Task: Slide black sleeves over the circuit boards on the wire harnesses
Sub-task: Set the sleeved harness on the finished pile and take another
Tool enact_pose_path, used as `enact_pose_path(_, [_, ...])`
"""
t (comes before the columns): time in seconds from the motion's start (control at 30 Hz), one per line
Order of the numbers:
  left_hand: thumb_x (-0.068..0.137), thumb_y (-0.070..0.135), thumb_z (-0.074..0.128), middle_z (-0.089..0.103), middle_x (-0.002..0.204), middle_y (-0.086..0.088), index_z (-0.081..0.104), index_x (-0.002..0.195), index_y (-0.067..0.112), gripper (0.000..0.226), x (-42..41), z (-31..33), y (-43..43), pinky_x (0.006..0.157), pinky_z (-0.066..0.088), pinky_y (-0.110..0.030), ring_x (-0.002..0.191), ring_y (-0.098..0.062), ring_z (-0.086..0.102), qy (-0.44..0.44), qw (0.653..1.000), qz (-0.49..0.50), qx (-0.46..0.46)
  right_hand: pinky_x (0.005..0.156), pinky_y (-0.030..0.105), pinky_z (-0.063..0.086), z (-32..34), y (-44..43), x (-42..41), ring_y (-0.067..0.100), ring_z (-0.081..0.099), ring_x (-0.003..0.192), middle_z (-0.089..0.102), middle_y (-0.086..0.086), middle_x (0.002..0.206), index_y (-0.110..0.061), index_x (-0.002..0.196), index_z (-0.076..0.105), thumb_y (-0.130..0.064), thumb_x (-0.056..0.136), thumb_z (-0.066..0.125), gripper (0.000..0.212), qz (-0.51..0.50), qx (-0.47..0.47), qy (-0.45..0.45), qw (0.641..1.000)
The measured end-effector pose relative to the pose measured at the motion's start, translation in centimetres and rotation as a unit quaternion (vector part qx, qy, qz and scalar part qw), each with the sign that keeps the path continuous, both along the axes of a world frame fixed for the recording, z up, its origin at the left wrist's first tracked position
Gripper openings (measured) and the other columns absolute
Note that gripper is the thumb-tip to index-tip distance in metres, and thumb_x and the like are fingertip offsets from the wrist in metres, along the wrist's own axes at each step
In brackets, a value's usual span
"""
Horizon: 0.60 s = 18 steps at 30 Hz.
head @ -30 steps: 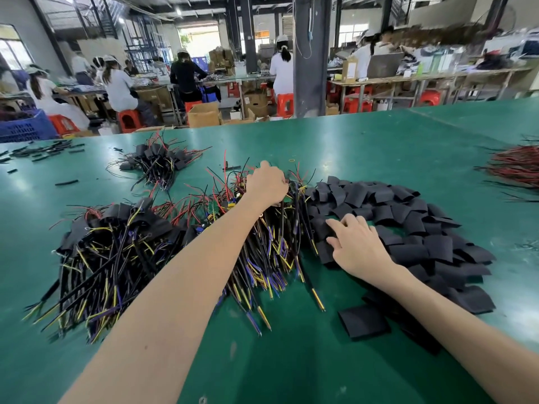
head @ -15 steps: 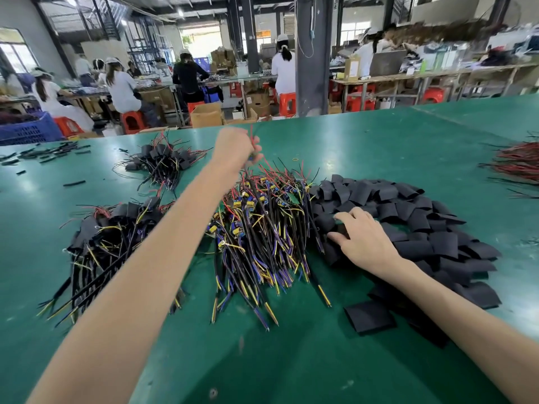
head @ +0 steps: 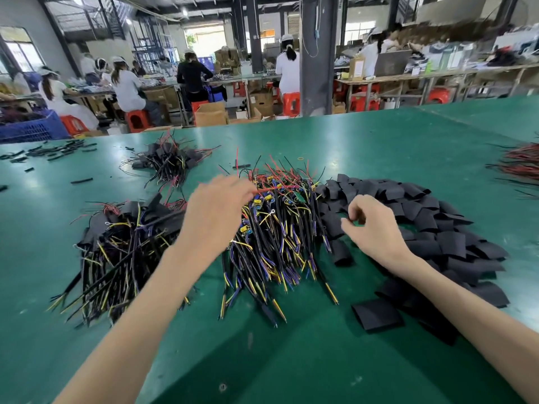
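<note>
Three harness piles [head: 271, 228] are lying left of the single sleeve heap [head: 423, 217] — and just one red-wire bundle [head: 522, 164] is sitting far right of it.

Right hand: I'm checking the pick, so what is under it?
Black sleeves from the pile lie under the right hand, on the green table. Its curled fingers meet at one sleeve's edge; the palm covers the rest, so a grip cannot be confirmed.

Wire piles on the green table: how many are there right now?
4: near-left pile, middle pile, small far pile, and right-edge pile, which the frame cuts off. More may lie out of view.
</note>
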<state>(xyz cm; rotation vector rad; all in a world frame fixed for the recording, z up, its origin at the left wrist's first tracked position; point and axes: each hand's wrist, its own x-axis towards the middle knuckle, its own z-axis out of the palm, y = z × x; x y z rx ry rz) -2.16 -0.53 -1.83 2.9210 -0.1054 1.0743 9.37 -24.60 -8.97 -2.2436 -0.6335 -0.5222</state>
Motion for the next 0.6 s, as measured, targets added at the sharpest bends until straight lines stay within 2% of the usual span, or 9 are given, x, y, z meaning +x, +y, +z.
enact_pose_path(0.07, [0.092,0.012,0.059,0.070,0.095,0.001,0.069,0.100,0.018,0.014,-0.1,-2.2,-0.4,0.092,0.036,-0.037,0.092,-0.021,0.062,0.009,1.000,-0.006,0.019,0.059,0.022,0.031,0.3,0.1,-0.4,0.009,0.042,0.060,0.050,-0.002,0.073,-0.021,0.060,0.032,0.003,0.069,0.064,0.042,0.041,0.017,-0.013,0.999])
enact_pose_path(0.13, [0.087,0.007,0.064,0.071,0.093,0.004,0.069,0.097,0.016,0.015,-0.1,-3.8,-0.9,0.095,0.030,-0.032,0.089,-0.018,0.064,0.013,1.000,-0.017,0.000,0.060,0.017,0.032,0.3,0.3,-0.7,0.002,0.049,0.064,0.059,0.001,0.080,-0.021,0.058,0.026,0.008,0.065,0.061,0.046,0.070,0.029,-0.013,0.997])
enact_pose_path(0.17, [0.085,0.003,0.065,0.072,0.092,0.003,0.069,0.097,0.014,0.016,-0.1,-4.4,-1.2,0.094,0.030,-0.031,0.086,-0.019,0.065,0.015,0.999,-0.027,-0.021,0.061,0.020,0.035,0.3,0.5,-0.8,0.001,0.052,0.066,0.062,0.003,0.078,-0.021,0.057,0.026,0.007,0.066,0.060,0.045,0.075,0.036,-0.005,0.997])
enact_pose_path(0.23, [0.083,-0.003,0.065,0.073,0.091,0.000,0.069,0.099,0.010,0.021,-0.3,-5.2,-1.7,0.087,0.036,-0.029,0.082,-0.023,0.066,0.020,0.996,-0.046,-0.071,0.061,0.031,0.038,0.2,0.8,-1.0,0.010,0.051,0.062,0.058,0.006,0.066,-0.018,0.058,0.029,0.001,0.070,0.062,0.040,0.074,0.043,0.014,0.996])
enact_pose_path(0.27, [0.084,-0.004,0.063,0.073,0.091,0.000,0.069,0.102,0.009,0.023,-0.5,-5.4,-1.9,0.084,0.040,-0.031,0.080,-0.023,0.066,0.022,0.994,-0.055,-0.096,0.060,0.028,0.037,0.1,0.9,-1.1,0.017,0.047,0.060,0.053,0.006,0.063,-0.017,0.060,0.032,-0.005,0.072,0.066,0.039,0.074,0.037,0.016,0.996])
enact_pose_path(0.37, [0.092,0.005,0.058,0.070,0.091,0.002,0.069,0.108,0.012,0.021,-1.2,-5.8,-2.0,0.075,0.045,-0.034,0.073,-0.021,0.061,0.028,0.984,-0.066,-0.162,0.057,0.017,0.032,-0.1,1.1,-1.4,0.012,0.038,0.059,0.043,-0.002,0.067,-0.018,0.070,0.036,-0.021,0.070,0.079,0.043,0.096,0.014,0.026,0.995])
enact_pose_path(0.53, [0.093,0.015,0.059,0.067,0.084,0.003,0.071,0.100,0.015,0.014,-1.7,-5.7,-2.4,0.071,0.047,-0.035,0.070,-0.022,0.059,0.009,0.978,-0.061,-0.197,0.055,0.017,0.032,-0.4,1.0,-1.3,0.012,0.036,0.055,0.042,-0.003,0.061,-0.025,0.076,0.032,-0.016,0.074,0.078,0.046,0.097,0.029,0.032,0.994])
enact_pose_path(0.6, [0.093,0.014,0.060,0.067,0.083,0.005,0.071,0.097,0.015,0.012,-1.9,-5.6,-2.7,0.070,0.047,-0.035,0.067,-0.022,0.058,-0.003,0.976,-0.067,-0.209,0.058,0.016,0.033,-0.3,1.0,-1.4,0.014,0.044,0.059,0.052,-0.001,0.067,-0.027,0.084,0.035,-0.021,0.074,0.078,0.045,0.111,0.036,0.047,0.992])
